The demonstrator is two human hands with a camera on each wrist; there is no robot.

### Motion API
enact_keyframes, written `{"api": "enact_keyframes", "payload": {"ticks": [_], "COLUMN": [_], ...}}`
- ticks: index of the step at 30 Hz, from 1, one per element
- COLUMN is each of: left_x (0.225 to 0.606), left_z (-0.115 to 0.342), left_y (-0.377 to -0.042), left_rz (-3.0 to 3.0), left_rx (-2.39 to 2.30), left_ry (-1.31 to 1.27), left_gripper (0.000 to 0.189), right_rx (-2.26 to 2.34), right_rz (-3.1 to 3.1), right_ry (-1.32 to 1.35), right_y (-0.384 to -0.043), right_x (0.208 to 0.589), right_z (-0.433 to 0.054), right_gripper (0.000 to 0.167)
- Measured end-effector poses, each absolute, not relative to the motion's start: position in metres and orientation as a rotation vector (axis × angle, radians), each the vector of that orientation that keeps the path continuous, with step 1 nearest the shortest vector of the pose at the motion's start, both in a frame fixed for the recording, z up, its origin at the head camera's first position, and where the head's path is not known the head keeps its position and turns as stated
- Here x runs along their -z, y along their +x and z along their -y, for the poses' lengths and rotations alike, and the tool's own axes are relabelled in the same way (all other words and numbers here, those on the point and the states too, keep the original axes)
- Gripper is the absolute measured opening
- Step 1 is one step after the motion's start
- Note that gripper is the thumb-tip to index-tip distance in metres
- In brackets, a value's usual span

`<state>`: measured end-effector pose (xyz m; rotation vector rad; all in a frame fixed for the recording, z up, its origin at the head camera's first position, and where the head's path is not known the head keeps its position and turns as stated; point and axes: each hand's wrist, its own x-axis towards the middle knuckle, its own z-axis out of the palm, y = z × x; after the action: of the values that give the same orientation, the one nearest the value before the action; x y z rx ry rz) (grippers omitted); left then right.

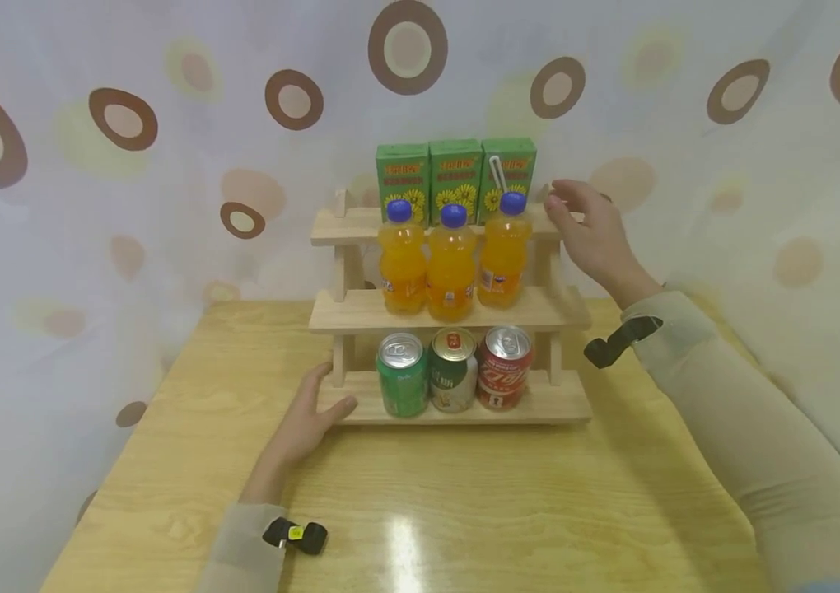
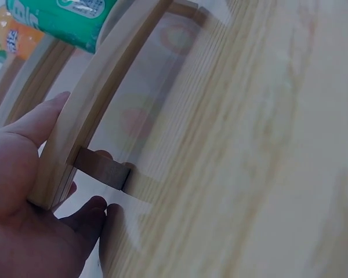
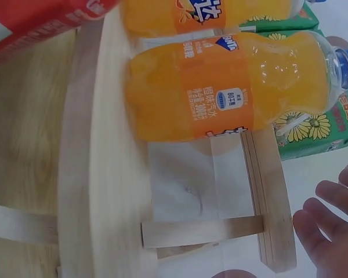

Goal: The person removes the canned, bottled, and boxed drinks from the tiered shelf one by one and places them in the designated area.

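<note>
We see the wooden shelf (image 1: 349, 311) on the table (image 1: 494, 494), our left hand (image 1: 309, 424) gripping its bottom tier's (image 1: 564, 399) left end. Our right hand (image 1: 598, 239), fingers loosely parted, is beside the top tier (image 1: 346, 227); we cannot tell if they touch. Bottles (image 1: 452, 268) partly hide green cartons (image 1: 455, 165).

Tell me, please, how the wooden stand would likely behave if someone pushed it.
The wooden stand would probably stay stiff, being made of solid-looking wood. It may feel heavy, since it carries bottles, cans and cartons. The tall, narrow bottles, with no rail before them, might tip if jolted.
</note>
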<state>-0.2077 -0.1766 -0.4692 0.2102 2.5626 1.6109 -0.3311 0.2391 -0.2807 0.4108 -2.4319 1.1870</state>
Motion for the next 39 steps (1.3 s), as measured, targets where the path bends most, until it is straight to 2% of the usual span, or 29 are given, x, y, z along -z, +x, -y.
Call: {"api": "enact_keyframes", "payload": {"ticks": [4,11,19,29,34,39], "left_x": [0.475,0.448,0.435,0.444,0.466,0.477], "left_z": [0.178,0.171,0.169,0.169,0.173,0.178], "left_y": [-0.208,-0.198,-0.193,-0.197,-0.206,-0.211], "left_rz": [-2.553,-2.501,-2.506,-2.478,-2.472,-2.509], "left_rx": [-1.620,-1.649,-1.599,-1.637,-1.672,-1.665], "left_ry": [0.217,0.210,0.199,0.180,0.185,0.192], "left_gripper": [0.084,0.076,0.077,0.078,0.081,0.083], "right_rx": [-1.195,-1.190,-1.259,-1.380,-1.414,-1.462], "right_rz": [2.436,2.439,2.447,2.444,2.460,2.423], "right_ry": [0.417,0.423,0.413,0.458,0.474,0.511], "right_y": [-0.337,-0.346,-0.356,-0.373,-0.379,-0.389], "right_x": [0.278,0.270,0.261,0.254,0.252,0.250], "right_z": [-0.236,-0.233,-0.230,-0.227,-0.226,-0.219], "right_gripper": [0.055,0.057,0.060,0.067,0.071,0.065]}}
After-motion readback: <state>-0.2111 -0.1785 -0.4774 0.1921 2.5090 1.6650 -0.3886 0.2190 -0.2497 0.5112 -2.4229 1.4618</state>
